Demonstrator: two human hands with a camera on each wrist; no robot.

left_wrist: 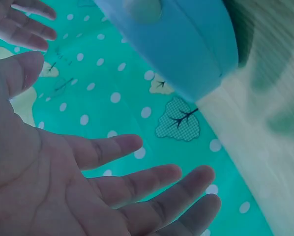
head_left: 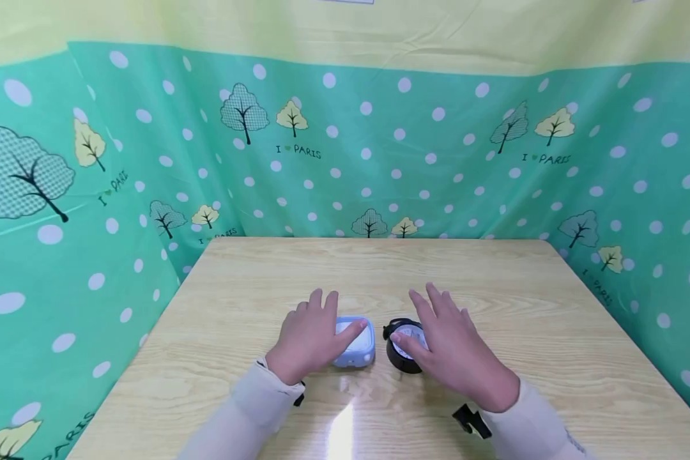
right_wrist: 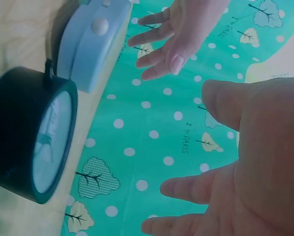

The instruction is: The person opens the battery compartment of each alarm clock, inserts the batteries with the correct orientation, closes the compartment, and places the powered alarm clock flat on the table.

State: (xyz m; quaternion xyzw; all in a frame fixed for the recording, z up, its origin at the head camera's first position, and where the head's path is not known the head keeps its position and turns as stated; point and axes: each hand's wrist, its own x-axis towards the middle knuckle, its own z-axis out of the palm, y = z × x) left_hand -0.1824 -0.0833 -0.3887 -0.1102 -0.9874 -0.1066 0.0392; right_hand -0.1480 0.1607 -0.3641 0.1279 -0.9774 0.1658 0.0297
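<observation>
A light blue clock-like box (head_left: 356,344) with rounded corners and a pale face lies on the table, partly behind my left thumb. My left hand (head_left: 310,335) hovers over its left side, fingers spread. To the right is a black round clock (head_left: 404,358) with a white dial, partly covered by my right hand (head_left: 451,345), whose fingers are also spread. In the left wrist view the blue box (left_wrist: 186,44) stands apart from the open palm (left_wrist: 53,182). The right wrist view has the black clock (right_wrist: 14,132) apart from the right palm (right_wrist: 265,162).
Both objects stand on a light wooden table (head_left: 253,275). Around its back and sides hangs a green curtain (head_left: 379,166) with white dots and printed trees. A bright light reflection lies on the tabletop in front of the objects.
</observation>
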